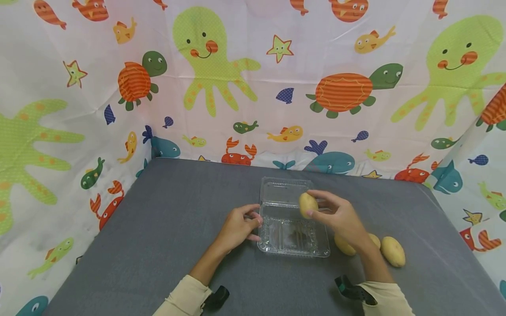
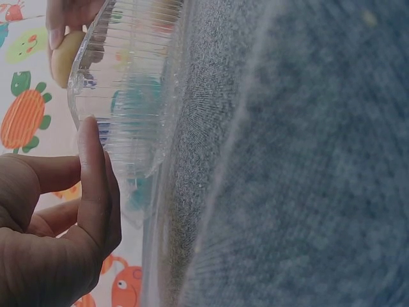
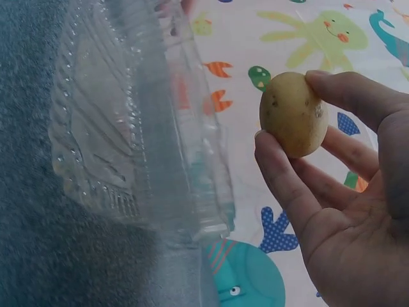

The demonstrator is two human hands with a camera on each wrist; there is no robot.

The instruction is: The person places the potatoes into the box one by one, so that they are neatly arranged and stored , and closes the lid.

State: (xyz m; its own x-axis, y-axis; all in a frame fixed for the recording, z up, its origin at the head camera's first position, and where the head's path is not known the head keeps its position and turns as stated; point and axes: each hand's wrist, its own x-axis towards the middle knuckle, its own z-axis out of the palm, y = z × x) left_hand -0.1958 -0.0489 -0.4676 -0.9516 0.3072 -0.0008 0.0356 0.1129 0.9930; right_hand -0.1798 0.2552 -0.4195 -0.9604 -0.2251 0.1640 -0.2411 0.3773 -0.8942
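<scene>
My right hand [image 1: 340,217] pinches a small yellow potato [image 1: 308,205] between thumb and fingertips, above the right side of a clear plastic clamshell box [image 1: 272,252]. In the right wrist view, the potato [image 3: 291,115] shows small dark spots and sits apart from the box [image 3: 96,128]. The box stands with its lid folded back, away from me. At its left edge, my left hand [image 1: 237,228] touches the side with its fingers. The left wrist view shows those fingers [image 2: 93,173] fairly straight against the clear ribbed wall [image 2: 134,83].
To the right of the box lie more potatoes [image 1: 393,251] on the grey tabletop [image 1: 170,219], partly hidden behind my right wrist. A curtain [image 1: 245,57] printed with sea animals hangs behind the table and along both sides.
</scene>
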